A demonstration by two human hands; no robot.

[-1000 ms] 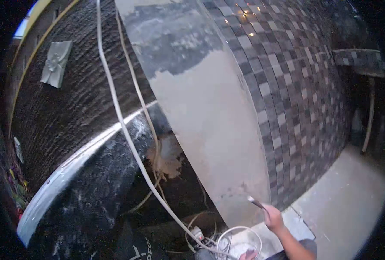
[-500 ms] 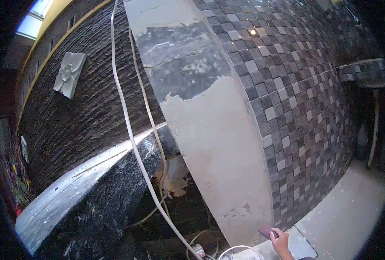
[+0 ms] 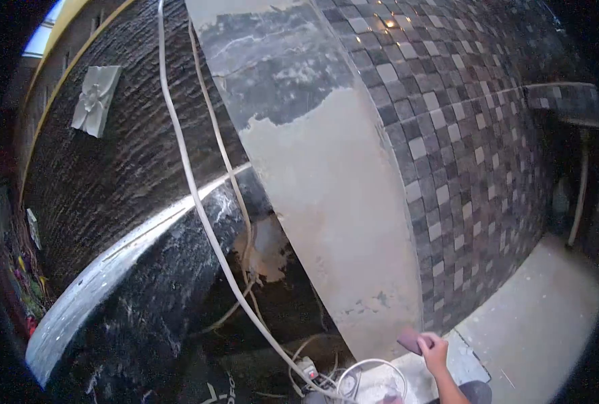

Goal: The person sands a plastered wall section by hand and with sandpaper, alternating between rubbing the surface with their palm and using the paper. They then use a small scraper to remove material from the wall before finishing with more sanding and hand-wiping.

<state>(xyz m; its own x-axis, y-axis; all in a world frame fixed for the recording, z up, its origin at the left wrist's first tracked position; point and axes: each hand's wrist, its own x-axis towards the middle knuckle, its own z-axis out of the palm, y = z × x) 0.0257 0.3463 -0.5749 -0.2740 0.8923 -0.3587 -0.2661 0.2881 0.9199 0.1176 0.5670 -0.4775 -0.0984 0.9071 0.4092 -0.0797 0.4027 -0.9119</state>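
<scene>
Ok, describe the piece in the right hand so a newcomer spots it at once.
Find the pale strip beside the checkered tiles and follow it down. Near its lower end, the right hand holds a small flat piece. Its dark reddish-brown face stands out against the pale strip.

One right hand (image 3: 433, 351) held one flat tool (image 3: 409, 341) at the plaster's (image 3: 340, 195) lower end; one left hand (image 3: 392, 398), mostly cut off, was near one white ring (image 3: 373, 361); one tiled wall (image 3: 458, 161) stood alongside.
</scene>
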